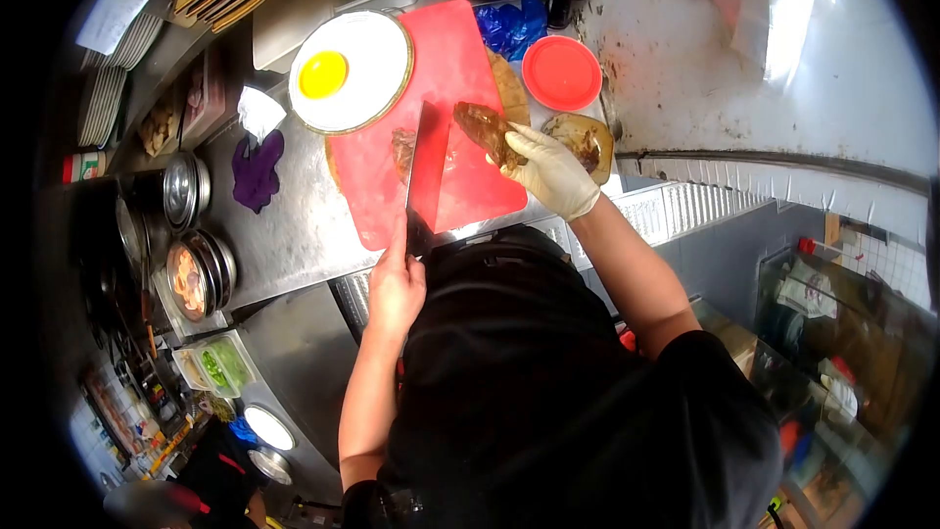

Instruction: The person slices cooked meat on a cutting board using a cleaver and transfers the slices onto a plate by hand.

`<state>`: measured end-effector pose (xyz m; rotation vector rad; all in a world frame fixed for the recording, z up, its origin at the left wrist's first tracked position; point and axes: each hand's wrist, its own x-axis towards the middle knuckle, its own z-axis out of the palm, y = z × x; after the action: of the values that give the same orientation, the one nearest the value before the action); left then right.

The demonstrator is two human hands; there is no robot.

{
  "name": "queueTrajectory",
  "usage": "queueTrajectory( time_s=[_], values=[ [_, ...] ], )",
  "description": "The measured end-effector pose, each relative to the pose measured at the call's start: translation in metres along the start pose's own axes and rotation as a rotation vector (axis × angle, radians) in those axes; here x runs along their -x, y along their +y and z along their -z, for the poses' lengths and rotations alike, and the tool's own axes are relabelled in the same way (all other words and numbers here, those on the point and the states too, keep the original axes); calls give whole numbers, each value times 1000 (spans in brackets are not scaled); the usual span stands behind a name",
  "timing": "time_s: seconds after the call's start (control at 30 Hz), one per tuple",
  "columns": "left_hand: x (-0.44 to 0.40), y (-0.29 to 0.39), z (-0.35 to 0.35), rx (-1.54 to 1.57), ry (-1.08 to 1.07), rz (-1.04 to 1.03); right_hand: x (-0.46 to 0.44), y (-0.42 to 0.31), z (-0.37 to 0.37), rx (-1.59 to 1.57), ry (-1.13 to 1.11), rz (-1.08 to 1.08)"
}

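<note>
Holding the right hand [556, 174] well clear of the knife [422, 159] seems wise: in the head view, its gloved fingers grasp the meat [478, 130] above the board [364, 198], while the left hand's [397, 289] fingers wrap the knife. Counted: one knife, one board, one held piece, one scrap [401, 149] beside the knife.
</note>
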<state>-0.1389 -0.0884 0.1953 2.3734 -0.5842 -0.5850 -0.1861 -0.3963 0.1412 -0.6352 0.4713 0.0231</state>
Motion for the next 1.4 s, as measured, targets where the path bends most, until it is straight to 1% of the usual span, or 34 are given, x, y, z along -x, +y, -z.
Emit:
queueTrajectory(
  time_s=[0.07,0.17,0.27,0.37,0.47,0.57,0.6,0.63,0.7,0.83,0.93,1.03,1.13,1.23,1.33,1.4],
  values=[
    [-2,-8,1,1,0,-27,-1,1,-3,-68,24,3],
    [-5,-13,2,2,0,-42,2,-1,-10,-236,72,-62],
    [-6,-14,4,-5,-3,-49,-2,4,-6,-321,84,-68],
    [-5,-15,3,-7,1,-52,0,7,-11,-74,141,96],
    [-4,-15,2,-6,-2,-36,1,26,-22,1109,491,720],
    [-6,-8,3,-8,-26,-15,-1,39,-4,1831,234,970],
    [-6,-5,5,-13,-45,5,2,45,-7,1813,161,987],
    [-5,-5,7,-19,-64,27,4,50,-9,1786,167,984],
    [-3,-7,5,-33,-37,11,7,58,-14,1732,183,975],
    [-2,-3,3,-56,-25,-1,6,50,-14,1654,182,912],
    [-2,-2,1,-87,23,-80,12,36,-29,1765,266,935],
    [-2,1,2,-97,36,-98,-1,31,-33,1764,207,742],
    [-1,1,2,-109,36,-84,-15,38,-22,1732,212,632],
    [-2,-4,0,-100,33,-84,-13,44,-19,1619,300,630],
    [-3,-7,-1,-96,37,-95,-7,49,-26,1592,349,545],
    [-4,-6,0,-100,22,-89,-1,50,-38,1656,352,433]
  ],
)
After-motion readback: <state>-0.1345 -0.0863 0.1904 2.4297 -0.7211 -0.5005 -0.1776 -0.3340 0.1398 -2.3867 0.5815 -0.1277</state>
